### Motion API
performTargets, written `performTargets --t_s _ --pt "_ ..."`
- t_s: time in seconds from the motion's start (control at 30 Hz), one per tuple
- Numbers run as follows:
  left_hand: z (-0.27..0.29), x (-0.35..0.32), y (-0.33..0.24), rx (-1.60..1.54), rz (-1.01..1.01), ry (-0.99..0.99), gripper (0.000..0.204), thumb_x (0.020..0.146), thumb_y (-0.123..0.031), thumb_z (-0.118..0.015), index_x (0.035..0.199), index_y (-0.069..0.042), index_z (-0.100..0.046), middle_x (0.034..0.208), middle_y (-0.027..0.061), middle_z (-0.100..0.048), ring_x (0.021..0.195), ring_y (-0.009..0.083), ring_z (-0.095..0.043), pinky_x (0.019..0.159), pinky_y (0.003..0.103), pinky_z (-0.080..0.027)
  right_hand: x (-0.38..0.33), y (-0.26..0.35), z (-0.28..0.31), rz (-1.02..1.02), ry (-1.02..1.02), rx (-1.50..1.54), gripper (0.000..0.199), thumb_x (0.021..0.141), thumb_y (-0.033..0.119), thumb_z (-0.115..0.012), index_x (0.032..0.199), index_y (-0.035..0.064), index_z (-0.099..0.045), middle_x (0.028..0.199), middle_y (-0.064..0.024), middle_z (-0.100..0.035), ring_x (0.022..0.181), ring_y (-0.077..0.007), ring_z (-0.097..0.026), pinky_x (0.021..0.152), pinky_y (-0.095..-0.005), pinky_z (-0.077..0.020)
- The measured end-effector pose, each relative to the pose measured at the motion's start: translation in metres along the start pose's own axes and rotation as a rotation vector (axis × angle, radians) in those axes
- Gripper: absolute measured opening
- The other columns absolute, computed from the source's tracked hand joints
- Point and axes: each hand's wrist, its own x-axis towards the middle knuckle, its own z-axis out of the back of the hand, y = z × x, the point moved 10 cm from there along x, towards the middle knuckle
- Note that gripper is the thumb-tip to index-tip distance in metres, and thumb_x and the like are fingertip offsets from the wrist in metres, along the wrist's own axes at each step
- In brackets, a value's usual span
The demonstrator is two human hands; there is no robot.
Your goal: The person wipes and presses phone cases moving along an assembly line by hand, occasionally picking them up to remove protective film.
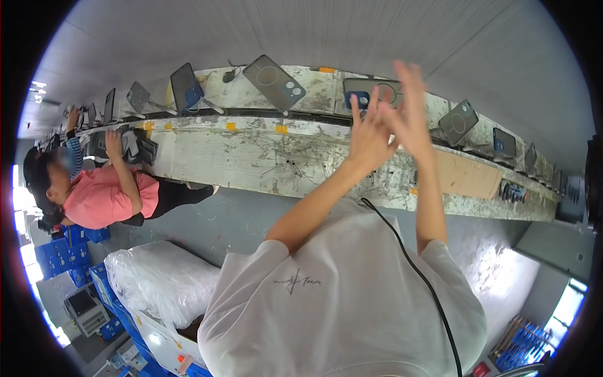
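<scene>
My left hand (372, 139) is raised over the bench with its fingers spread, and I see nothing in it. Beside it my right hand (411, 119) is smeared by motion. Its fingers look stretched out, and it partly overlaps the left hand. Behind both hands lies a dark phone case (353, 87) with a camera cutout and a ring on its back, partly covered by my fingers. To its left a grey translucent phone case (274, 81) with a pale ring is tilted. Another ringed phone case (458, 122) stands on the right.
A long, worn white bench (220, 154) with a dark slot and orange tape marks runs across the view. Thin dark bits lie on it, and a brown board (468, 174) on its right. A co-worker in pink (103, 195) works at the left. Plastic-wrapped goods (160, 283) stand behind.
</scene>
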Motion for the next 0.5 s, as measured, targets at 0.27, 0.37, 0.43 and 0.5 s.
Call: performTargets --t_s 0.27,0.37,0.43,0.5 --pt "-0.018 -0.139 -0.013 -0.741 0.129 0.66 0.031 0.103 -0.022 -0.074 0.13 -0.008 -0.081 0.138 0.0175 -0.076 0.136 0.0366 -0.068 0.112 0.048 -0.055 0.033 0.022 -0.118 0.236 0.274 -0.068 0.059 0.111 0.039 -0.069 0.165 0.0189 -0.056 0.179 -0.0041 -0.044 0.17 -0.0325 -0.03 0.135 -0.0694 -0.0242" --pt "0.006 -0.153 0.028 -0.769 0.34 0.598 0.02 0.105 -0.013 -0.072 0.119 -0.002 -0.082 0.119 0.0127 -0.083 0.112 0.034 -0.079 0.102 0.043 -0.06 0.025 -0.012 -0.134 0.248 0.274 -0.352 0.062 0.113 0.049 -0.063 0.168 0.0227 -0.052 0.182 -0.0019 -0.039 0.171 -0.0297 -0.028 0.135 -0.0695 -0.0239" --pt "0.048 -0.138 0.066 -0.724 0.446 0.32 0.019 0.106 -0.011 -0.071 0.118 -0.003 -0.083 0.117 0.0128 -0.084 0.11 0.0303 -0.079 0.099 0.041 -0.06 0.013 -0.036 -0.127 0.224 0.299 -0.506 0.063 0.114 0.053 -0.058 0.17 0.0244 -0.049 0.183 -0.0011 -0.037 0.171 -0.0288 -0.027 0.136 -0.0691 -0.0224" --pt "0.099 -0.102 0.094 -0.509 0.38 0.085 0.02 0.104 -0.013 -0.072 0.12 -0.005 -0.083 0.115 0.016 -0.084 0.105 0.0321 -0.08 0.097 0.042 -0.061 -0.002 -0.073 -0.103 0.105 0.331 -0.636 0.069 0.115 0.064 -0.048 0.174 0.0298 -0.043 0.184 0.0008 -0.034 0.172 -0.0264 -0.025 0.138 -0.068 -0.0147"
